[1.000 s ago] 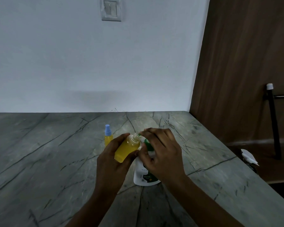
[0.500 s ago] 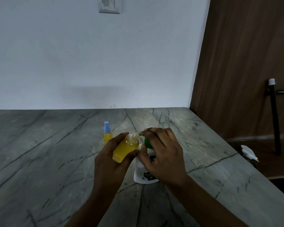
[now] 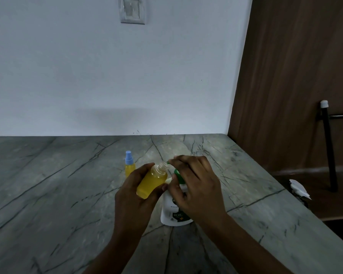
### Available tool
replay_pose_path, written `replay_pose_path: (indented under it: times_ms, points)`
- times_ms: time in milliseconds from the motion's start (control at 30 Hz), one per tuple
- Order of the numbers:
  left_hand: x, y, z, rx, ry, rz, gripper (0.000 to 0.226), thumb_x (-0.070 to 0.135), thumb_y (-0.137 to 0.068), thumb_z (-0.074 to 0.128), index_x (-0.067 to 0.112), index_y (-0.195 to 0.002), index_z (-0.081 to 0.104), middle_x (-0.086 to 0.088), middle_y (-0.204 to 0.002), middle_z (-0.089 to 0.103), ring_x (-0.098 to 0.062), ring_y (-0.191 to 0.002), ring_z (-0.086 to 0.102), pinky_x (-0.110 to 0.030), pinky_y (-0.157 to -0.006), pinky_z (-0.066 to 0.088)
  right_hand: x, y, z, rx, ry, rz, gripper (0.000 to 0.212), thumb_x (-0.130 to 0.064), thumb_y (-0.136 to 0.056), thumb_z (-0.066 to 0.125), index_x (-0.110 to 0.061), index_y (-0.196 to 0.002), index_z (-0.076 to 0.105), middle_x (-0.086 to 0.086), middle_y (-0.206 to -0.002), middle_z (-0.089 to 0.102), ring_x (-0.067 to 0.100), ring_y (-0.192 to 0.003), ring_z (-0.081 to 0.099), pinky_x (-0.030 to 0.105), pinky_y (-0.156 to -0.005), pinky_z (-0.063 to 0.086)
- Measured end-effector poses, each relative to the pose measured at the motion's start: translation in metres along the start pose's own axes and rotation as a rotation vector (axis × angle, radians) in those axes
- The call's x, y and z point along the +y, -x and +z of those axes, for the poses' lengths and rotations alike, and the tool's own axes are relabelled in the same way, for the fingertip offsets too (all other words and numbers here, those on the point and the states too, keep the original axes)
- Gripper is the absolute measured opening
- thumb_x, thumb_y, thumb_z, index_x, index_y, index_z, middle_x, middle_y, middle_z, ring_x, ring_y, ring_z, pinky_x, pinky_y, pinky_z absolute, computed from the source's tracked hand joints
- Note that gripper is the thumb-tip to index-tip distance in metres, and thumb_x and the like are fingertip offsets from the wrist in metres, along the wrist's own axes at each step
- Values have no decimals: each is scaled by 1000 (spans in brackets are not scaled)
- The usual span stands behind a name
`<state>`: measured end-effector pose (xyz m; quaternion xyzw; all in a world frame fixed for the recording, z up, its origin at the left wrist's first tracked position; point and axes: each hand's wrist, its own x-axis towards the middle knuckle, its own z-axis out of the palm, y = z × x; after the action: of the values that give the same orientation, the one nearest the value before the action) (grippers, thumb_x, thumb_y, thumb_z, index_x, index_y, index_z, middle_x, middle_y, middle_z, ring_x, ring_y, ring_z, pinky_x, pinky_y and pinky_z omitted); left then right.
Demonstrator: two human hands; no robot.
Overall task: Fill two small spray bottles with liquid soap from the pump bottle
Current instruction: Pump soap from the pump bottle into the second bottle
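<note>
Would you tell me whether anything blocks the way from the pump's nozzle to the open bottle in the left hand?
Nothing visible does. The left hand holds the uncapped bottle, its bare neck beside the green pump head that the right hand grips; the capped bottle stands apart.

No words can be read; the dark green label (image 3: 177, 216) on the pump bottle (image 3: 167, 206) is too blurred.

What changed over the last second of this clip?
Nothing visibly moved. The left hand still holds the open spray bottle tilted, its neck at the nozzle of the pump bottle. The right hand stays on the pump head. The capped spray bottle stands behind them on the counter.
</note>
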<state>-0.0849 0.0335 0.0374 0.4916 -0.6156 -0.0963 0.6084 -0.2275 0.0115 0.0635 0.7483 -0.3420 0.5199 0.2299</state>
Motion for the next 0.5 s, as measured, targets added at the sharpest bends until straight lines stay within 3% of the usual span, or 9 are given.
replay_pose_path:
  times_ms: [300, 500]
  points:
    - [0, 1, -1, 5, -11, 29, 48, 40, -66, 70, 34, -112, 57, 32, -95, 60, 13, -90, 58, -4, -72, 44, -1, 5, 5, 41, -5, 6, 27, -19, -84, 54, -4, -97, 72, 7, -98, 68, 17, -89, 55, 18, -77, 39]
    - [-5, 2, -3, -4, -26, 35, 49, 40, -67, 73, 33, -113, 57, 32, -96, 61, 12, -89, 58, -5, -72, 44, 0, 8, 9, 51, 11, -7, 27, -21, -81, 57, -3, -94, 73, 8, -95, 69, 17, -89, 54, 19, -75, 40]
